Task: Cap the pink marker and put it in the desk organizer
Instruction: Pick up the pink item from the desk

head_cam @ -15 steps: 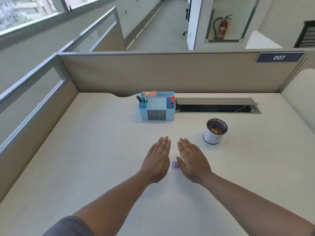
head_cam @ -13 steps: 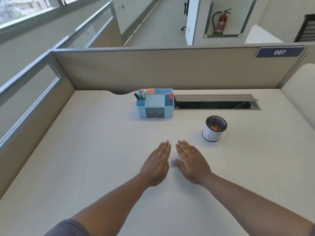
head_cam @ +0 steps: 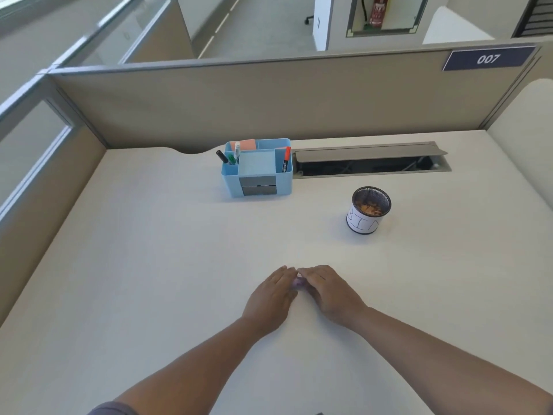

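Both hands, left hand (head_cam: 270, 298) and right hand (head_cam: 330, 292), lie palm-down with fingers curled around a barely visible pink marker (head_cam: 298, 282); whether either grips it cannot be told. The desk organizer (head_cam: 257, 172) stands near the surface's far edge, a mesh cup (head_cam: 369, 210) off to its right.

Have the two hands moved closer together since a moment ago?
Yes. The left hand and right hand have closed the gap over the pink marker, fingertips now nearly touching.

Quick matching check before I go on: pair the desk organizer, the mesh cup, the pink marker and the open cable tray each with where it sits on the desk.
Things:
1. desk organizer
2. mesh cup
3. pink marker
4. cable tray

Places:
A. between the left hand and the right hand
B. recessed at the back right
C. back centre, left of the recess
D. standing alone, right of centre

Pairs: 1-C, 2-D, 3-A, 4-B
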`<state>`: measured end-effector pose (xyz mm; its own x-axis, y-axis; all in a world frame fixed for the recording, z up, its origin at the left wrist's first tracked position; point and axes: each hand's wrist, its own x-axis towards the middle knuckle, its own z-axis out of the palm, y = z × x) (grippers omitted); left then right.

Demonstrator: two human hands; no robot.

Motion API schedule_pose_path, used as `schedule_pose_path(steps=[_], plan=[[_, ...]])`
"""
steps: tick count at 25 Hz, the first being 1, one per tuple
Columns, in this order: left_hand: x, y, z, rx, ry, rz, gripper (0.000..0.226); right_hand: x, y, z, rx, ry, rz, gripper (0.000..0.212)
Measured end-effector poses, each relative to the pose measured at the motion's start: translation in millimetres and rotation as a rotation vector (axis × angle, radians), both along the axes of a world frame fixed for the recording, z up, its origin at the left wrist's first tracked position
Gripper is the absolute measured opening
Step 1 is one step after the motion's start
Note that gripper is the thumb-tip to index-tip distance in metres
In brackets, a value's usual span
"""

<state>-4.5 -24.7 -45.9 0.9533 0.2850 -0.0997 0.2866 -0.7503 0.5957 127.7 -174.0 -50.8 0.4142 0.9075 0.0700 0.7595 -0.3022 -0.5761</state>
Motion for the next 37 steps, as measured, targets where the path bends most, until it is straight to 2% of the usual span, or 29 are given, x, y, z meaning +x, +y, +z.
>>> schedule_pose_path(steps=[2,7,10,14,18,28,37], plan=[[7.2,2.7,5.0,-0.116,-0.023,0.107,0.023,0.8,6.1,4.2,0.01,0.139,-0.056,0.016],[22.3,10.0,13.8,-0.37,-0.01,0.282,0.013,6.4,15.2,14.5,0.066,0.623,-0.257,0.026],[28.5,12.4,19.5,-0.498,0.009,0.35,0.015,12.7,16.0,18.8,0.091,0.709,-0.311,0.027],[33.3,15.6,28.4,-0.643,-0.042,0.37,0.028,17.3,13.1,21.6,0.139,0.81,-0.36,0.023],[38.2,21.1,38.4,-0.622,-0.082,0.335,0.026,20.8,11.5,29.6,0.199,0.896,-0.372,0.016],[40.5,32.4,51.0,-0.522,-0.074,0.254,0.02,22.6,20.0,42.7,0.158,1.021,-0.373,0.014],[43.7,39.6,60.3,-0.527,-0.07,0.205,0.019,27.0,20.6,47.7,0.156,1.08,-0.363,0.007]])
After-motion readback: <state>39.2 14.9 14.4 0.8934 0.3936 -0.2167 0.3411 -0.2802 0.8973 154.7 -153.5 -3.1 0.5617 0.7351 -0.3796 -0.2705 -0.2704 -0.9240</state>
